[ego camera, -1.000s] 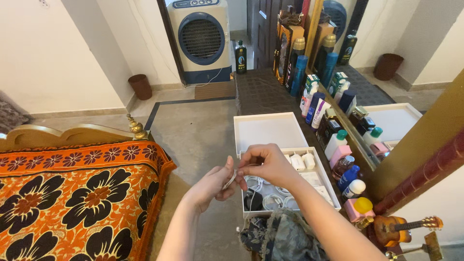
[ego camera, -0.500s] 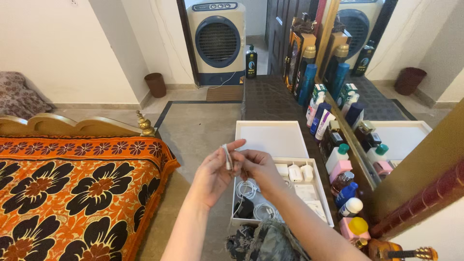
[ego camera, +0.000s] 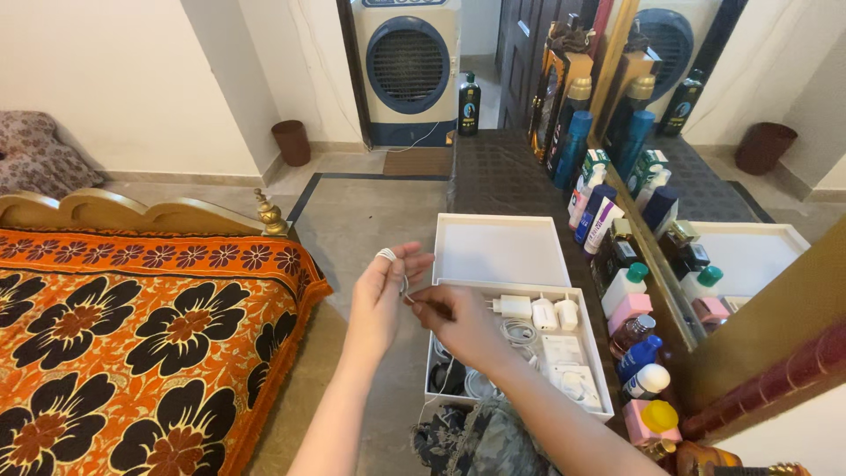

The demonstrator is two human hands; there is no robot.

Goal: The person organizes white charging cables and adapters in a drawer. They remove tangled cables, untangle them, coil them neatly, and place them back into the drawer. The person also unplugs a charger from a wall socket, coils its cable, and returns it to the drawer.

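Observation:
My left hand is raised over the floor beside the dresser, with a thin white cable looped around its fingers. My right hand pinches the other end of that cable just to the right of the left palm. Below my right hand lies an open white box with several white chargers along its far side and coiled white cables near its front. The box's empty white lid lies just beyond it.
Bottles and tubes line the dresser along a mirror on the right. A bed with an orange flowered cover fills the left. An air cooler and a brown bin stand by the far wall. Dark patterned cloth lies at the front.
Both hands have kept winding the white cable: it now loops around my left fingers. My right hand has dropped lower, over the box. The view has shifted slightly.

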